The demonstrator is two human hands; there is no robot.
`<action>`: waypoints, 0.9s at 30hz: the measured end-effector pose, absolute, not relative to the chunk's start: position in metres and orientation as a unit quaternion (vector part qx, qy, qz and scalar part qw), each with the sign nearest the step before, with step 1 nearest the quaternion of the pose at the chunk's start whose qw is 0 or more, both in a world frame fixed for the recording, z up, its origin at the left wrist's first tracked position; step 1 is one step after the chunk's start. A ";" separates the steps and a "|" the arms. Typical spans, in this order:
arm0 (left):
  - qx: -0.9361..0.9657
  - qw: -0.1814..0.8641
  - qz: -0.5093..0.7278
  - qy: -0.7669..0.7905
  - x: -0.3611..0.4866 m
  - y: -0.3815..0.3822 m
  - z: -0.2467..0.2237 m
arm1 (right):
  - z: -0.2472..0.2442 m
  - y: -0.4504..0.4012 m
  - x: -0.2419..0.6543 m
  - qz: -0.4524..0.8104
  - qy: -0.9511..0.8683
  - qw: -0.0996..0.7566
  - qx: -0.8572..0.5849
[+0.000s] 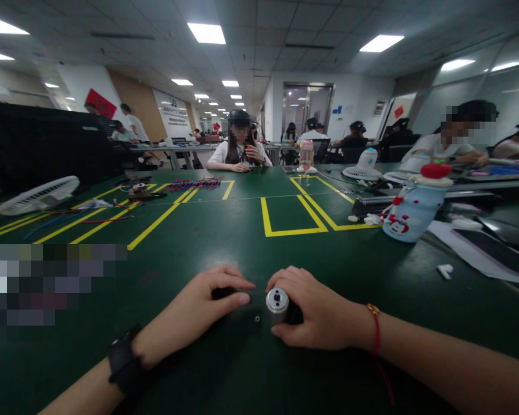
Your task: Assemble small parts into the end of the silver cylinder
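My right hand (305, 311) is wrapped round a silver metal cylinder (277, 308), which looks like a small motor and stands upright on the green table (190, 374). Its round top faces up and has a dark centre with small holes. Left of it, my left hand (216, 297) rests by the table with thumb and fingers apart, and nothing shows between them. A tiny metal ring-like part (257, 319) lies on the table between the two hands, just left of the cylinder.
A light blue bottle (415, 210) with a red top stands at right, near a white earbud-like piece (445, 271) and a dark phone-like slab (497, 249). Yellow tape (296, 232) marks the table. Wires (194, 183) and a white fan (38, 196) lie left. A person (240, 144) sits opposite.
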State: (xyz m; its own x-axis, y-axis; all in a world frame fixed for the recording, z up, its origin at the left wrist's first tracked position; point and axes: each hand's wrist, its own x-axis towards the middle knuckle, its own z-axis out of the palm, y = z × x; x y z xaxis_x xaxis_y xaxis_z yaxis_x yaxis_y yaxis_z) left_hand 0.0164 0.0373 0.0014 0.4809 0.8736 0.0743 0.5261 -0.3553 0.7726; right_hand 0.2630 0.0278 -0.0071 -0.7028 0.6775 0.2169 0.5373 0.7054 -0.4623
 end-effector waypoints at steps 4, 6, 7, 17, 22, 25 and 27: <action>0.696 0.336 0.318 0.549 -0.014 0.059 0.003 | -0.005 0.027 0.263 0.191 -0.903 0.184 -0.339; 0.654 0.322 0.350 0.588 -0.033 0.072 -0.001 | -0.005 0.027 0.264 0.193 -0.902 0.184 -0.339; 0.634 0.315 0.367 0.603 -0.042 0.078 -0.003 | -0.005 0.027 0.264 0.193 -0.902 0.184 -0.339; 0.556 0.322 0.441 0.627 -0.074 0.098 -0.024 | -0.006 0.026 0.264 0.199 -0.900 0.187 -0.340; 0.575 0.300 0.419 0.635 -0.070 0.095 -0.022 | -0.007 0.027 0.265 0.202 -0.900 0.190 -0.337; 0.610 0.272 0.388 0.635 -0.066 0.091 -0.020 | -0.007 0.027 0.265 0.198 -0.901 0.191 -0.335; 0.651 0.254 0.353 0.623 -0.059 0.087 -0.018 | -0.007 0.027 0.265 0.197 -0.902 0.189 -0.336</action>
